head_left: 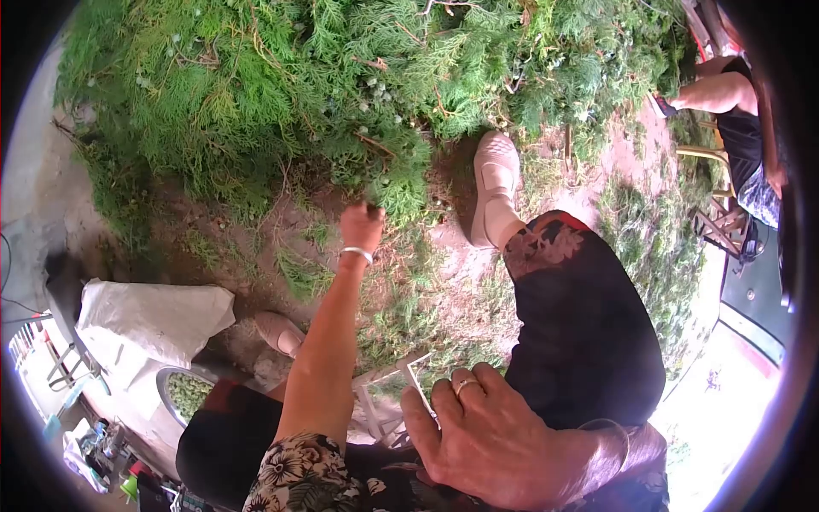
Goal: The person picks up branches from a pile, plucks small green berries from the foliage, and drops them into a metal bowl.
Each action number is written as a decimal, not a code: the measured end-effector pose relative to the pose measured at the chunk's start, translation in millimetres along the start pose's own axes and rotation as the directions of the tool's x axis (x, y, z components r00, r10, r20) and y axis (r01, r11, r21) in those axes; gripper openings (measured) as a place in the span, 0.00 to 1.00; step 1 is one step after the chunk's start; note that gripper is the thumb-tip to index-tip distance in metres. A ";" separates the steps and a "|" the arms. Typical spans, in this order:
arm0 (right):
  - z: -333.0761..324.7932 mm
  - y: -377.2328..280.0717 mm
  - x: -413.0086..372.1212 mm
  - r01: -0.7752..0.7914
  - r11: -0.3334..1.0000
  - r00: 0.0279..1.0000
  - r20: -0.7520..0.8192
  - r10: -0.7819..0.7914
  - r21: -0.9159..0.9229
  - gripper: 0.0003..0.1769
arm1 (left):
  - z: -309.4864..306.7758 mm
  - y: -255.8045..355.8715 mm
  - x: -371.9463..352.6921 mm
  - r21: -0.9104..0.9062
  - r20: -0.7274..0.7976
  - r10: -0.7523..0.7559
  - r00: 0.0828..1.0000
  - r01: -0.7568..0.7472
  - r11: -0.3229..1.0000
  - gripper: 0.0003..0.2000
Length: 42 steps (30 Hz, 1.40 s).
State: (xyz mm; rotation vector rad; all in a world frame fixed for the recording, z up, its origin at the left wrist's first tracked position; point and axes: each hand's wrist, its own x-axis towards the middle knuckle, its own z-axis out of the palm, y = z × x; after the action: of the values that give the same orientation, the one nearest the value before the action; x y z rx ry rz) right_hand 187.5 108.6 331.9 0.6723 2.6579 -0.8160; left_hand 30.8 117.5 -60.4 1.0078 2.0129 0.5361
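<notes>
My left hand (pixel 363 226), with a pale bracelet at the wrist, is closed on a green conifer sprig (pixel 392 198) at the lower edge of a big heap of conifer branches (pixel 290 94). Bluish seed cones show among the scaly leaves. Close to my lap, my right hand (pixel 486 435) has its fingers curled, with a ring on one of them. A white-edged strip (pixel 416 381) shows beside its fingertips; what the fingers hold, if anything, is hidden.
A white sack (pixel 153 320) and a round container of green bits (pixel 186 392) lie to my left. My shoes (pixel 497 175) rest on ground strewn with green scraps. Another person (pixel 738 111) sits at the far right near a wooden chair (pixel 717 226).
</notes>
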 end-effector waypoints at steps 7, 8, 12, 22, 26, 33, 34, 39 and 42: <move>-3.0 0.9 -8.2 0.050 0.995 0.995 -0.085 -0.058 -0.089 0.14 | -30.5 4.9 -68.6 -0.878 0.251 -0.152 0.956 0.291 0.379 0.07; -3.2 1.3 -9.0 0.063 0.992 0.992 -0.100 -0.075 -0.111 0.15 | -25.0 11.4 -72.2 -0.892 0.233 -0.127 0.964 0.264 0.366 0.08; 0.2 4.0 -10.6 0.030 1.000 0.995 -0.096 -0.031 -0.006 0.16 | 17.0 53.1 -45.7 -0.416 0.140 0.083 0.987 -0.017 0.909 0.03; -4.4 13.9 -15.7 0.038 0.999 0.998 -0.041 -0.037 0.007 0.18 | 71.3 64.1 -11.0 0.492 0.150 0.172 0.974 -0.224 0.841 0.12; -6.9 15.1 -17.6 0.033 0.999 0.997 -0.062 -0.034 -0.025 0.19 | 74.3 40.5 -15.9 0.524 0.095 0.253 0.963 -0.264 0.810 0.10; -3.9 15.5 -21.0 0.005 0.998 0.995 -0.103 0.002 0.067 0.19 | 11.7 67.2 -41.4 -0.813 0.408 -0.084 0.909 0.404 0.419 0.02; -5.2 15.9 -21.9 0.020 0.999 0.996 -0.086 -0.017 0.040 0.19 | 16.7 68.8 -38.7 -0.813 0.409 -0.085 0.909 0.405 0.417 0.02; -3.0 20.6 -20.4 0.032 0.999 0.996 -0.081 -0.030 0.021 0.19 | 74.7 64.8 -2.3 -0.218 0.056 0.163 0.985 -0.147 0.965 0.07; -0.9 23.3 -19.3 0.021 0.998 0.996 -0.087 -0.016 0.052 0.20 | 86.9 69.5 1.8 0.284 -0.025 0.230 0.973 -0.213 0.935 0.08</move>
State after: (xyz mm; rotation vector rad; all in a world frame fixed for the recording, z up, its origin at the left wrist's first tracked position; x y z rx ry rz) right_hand 215.6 119.5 329.5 0.7129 2.7318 -0.8846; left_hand 132.8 161.6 -66.4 1.4184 2.0780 0.4079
